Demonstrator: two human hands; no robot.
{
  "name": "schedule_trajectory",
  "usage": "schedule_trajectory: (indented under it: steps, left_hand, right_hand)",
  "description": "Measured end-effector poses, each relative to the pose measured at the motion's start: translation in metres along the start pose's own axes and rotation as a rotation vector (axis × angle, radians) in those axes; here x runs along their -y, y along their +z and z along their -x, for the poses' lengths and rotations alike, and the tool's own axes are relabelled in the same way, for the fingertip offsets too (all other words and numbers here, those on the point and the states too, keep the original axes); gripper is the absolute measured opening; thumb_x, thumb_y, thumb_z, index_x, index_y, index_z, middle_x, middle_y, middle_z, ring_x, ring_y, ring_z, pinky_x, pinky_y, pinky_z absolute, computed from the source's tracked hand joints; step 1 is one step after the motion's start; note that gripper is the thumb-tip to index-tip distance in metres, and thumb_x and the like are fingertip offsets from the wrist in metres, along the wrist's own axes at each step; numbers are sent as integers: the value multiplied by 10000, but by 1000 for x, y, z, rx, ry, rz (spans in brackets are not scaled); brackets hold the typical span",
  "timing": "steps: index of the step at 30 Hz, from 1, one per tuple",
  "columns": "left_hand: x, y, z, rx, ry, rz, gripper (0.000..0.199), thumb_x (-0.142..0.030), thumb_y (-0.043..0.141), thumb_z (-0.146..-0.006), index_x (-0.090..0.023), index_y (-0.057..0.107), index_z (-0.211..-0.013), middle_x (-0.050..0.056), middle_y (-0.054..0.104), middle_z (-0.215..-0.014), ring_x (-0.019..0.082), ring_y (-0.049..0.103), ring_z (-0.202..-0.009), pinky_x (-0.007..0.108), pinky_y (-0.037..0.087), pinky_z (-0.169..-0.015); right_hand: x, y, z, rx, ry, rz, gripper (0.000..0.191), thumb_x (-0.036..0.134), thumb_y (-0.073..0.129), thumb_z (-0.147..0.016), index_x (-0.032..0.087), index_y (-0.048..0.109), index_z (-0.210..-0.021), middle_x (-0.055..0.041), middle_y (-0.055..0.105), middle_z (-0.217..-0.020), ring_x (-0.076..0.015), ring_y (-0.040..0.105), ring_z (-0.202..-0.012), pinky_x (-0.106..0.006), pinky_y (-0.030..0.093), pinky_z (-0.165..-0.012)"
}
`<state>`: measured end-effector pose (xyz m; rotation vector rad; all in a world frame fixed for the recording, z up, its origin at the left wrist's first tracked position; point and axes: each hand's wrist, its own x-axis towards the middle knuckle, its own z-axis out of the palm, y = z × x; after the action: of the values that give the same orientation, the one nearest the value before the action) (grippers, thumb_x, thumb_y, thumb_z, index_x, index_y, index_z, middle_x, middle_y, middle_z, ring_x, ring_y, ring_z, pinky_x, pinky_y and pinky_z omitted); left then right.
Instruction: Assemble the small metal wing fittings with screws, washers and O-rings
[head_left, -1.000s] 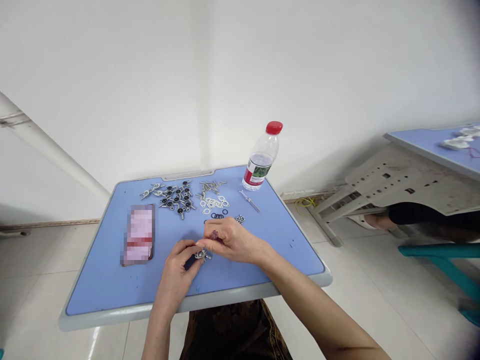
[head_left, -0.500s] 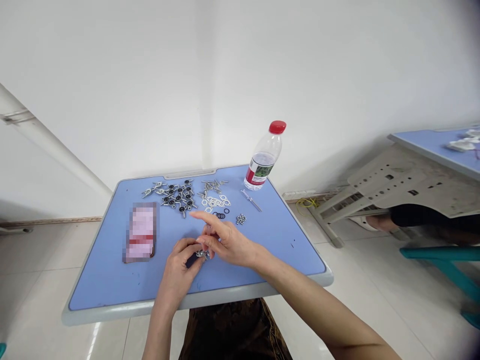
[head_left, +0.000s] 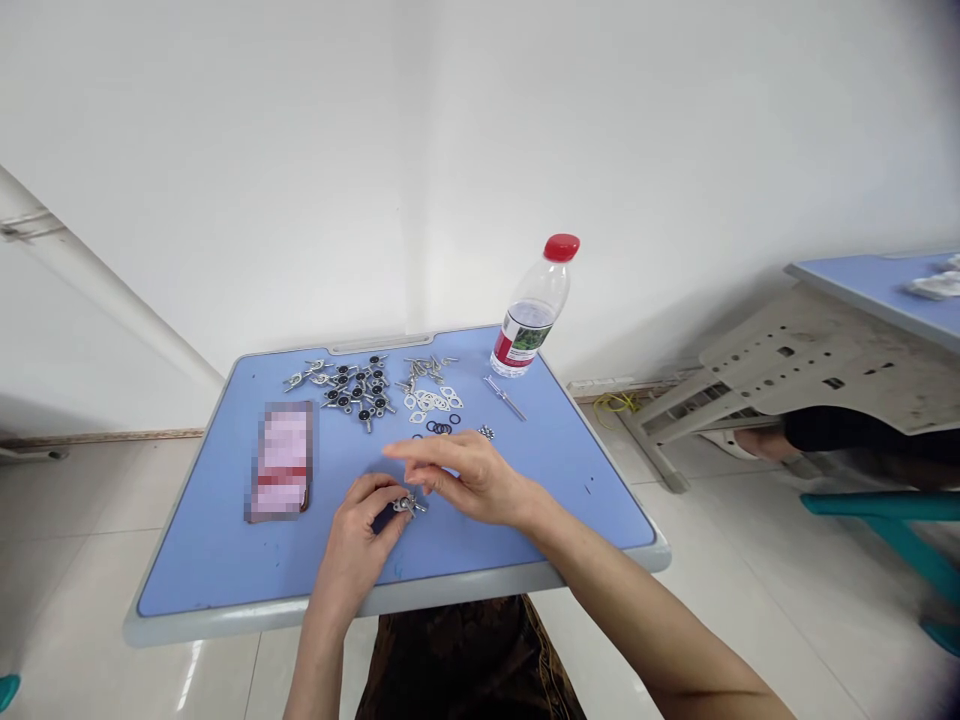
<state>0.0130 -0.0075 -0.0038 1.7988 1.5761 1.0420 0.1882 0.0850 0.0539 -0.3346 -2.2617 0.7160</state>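
Observation:
My left hand (head_left: 358,530) pinches a small metal part (head_left: 407,504) between thumb and fingers, low over the front middle of the blue table. Just right of that part and above it is my right hand (head_left: 469,475), its index finger stretched out to the left and the other fingers bent; nothing shows in it. Beyond the hands lie several metal parts with black discs (head_left: 360,388), thin flat gaskets (head_left: 431,402), black rings (head_left: 440,428) and a heap of metal pins (head_left: 426,368). Small steel balls (head_left: 487,432) sit partly behind my right hand.
A water bottle with a red cap (head_left: 529,320) stands at the table's back right, near a metal rod tool (head_left: 505,398). A blurred-out phone (head_left: 282,462) lies at the left. To the right are another table (head_left: 885,290), a person's leg (head_left: 765,442) and a teal stool (head_left: 885,530).
My right hand has drawn back slightly to the right, away from the metal part, which now shows more clearly. My left hand has stayed nearly in place, still holding it.

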Motion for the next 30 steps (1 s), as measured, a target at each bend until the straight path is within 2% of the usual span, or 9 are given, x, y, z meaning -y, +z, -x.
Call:
schedule_trajectory:
  steps: [3,5,9,12,16,19,23,26,30]
  left_hand:
    - [-1,0,0,-7,-4,-1,174,-198,620,-840,-239,698,-989,60,643,-1085,210,614,-1013,394,501,-923]
    - [-2,0,0,-16,-1,2,166,-198,622,-837,-237,702,-977,57,648,-1070,208,618,-1000,384,507,-909]
    - [-2,0,-1,-32,10,8,156,-187,625,-829,-231,703,-957,53,653,-1045,205,621,-987,373,510,-899]
    - [-1,0,-1,-28,17,5,162,-185,623,-833,-231,703,-965,52,653,-1044,200,620,-981,371,510,-898]
    - [-2,0,-1,-22,9,-12,165,-198,623,-838,-239,705,-975,51,653,-1039,202,620,-975,375,511,-893]
    - [-2,0,-1,-18,11,-13,167,-205,619,-842,-238,702,-983,55,651,-1045,205,620,-978,379,513,-889]
    - [-1,0,-1,-31,23,4,162,-195,617,-839,-236,702,-970,56,654,-1053,208,620,-987,382,516,-890]
    - [-1,1,-1,-34,21,7,162,-194,620,-838,-240,704,-968,56,656,-1056,211,622,-987,387,517,-890]
    - [-1,1,-1,-26,7,-1,161,-194,624,-837,-239,704,-970,52,656,-1060,206,620,-993,384,509,-906]
  right_hand:
    - [0,0,1,-49,8,80,204,275,463,-980,190,591,-1114,-8,666,-764,-92,574,-627,-202,446,-599]
    - [2,-5,0,-22,22,73,241,266,451,-982,180,565,-1176,-17,669,-789,-103,595,-673,-212,461,-625]
    - [9,-15,-3,111,32,-61,389,162,315,-998,186,425,-1370,-66,647,-1007,-95,588,-741,-240,502,-689]
    - [8,-12,-2,-2,33,-40,314,163,372,-991,189,538,-1257,-41,654,-884,-97,581,-701,-227,491,-644]
    - [2,-5,-1,-175,57,148,160,272,510,-960,185,631,-1017,-10,642,-715,-101,566,-618,-215,452,-583]
    - [2,-7,-2,-135,12,208,187,306,510,-960,175,610,-1047,-16,652,-722,-112,583,-633,-231,464,-614]
    - [7,-10,-4,8,-54,58,296,159,376,-988,171,495,-1259,-63,688,-936,-125,628,-841,-263,502,-743]
    - [6,-6,-4,-41,-33,46,215,195,435,-982,196,544,-1168,-23,687,-839,-114,623,-773,-247,497,-717]
    - [3,-1,-3,-112,-22,188,107,242,522,-950,193,586,-1019,-10,660,-752,-114,571,-650,-249,461,-646]
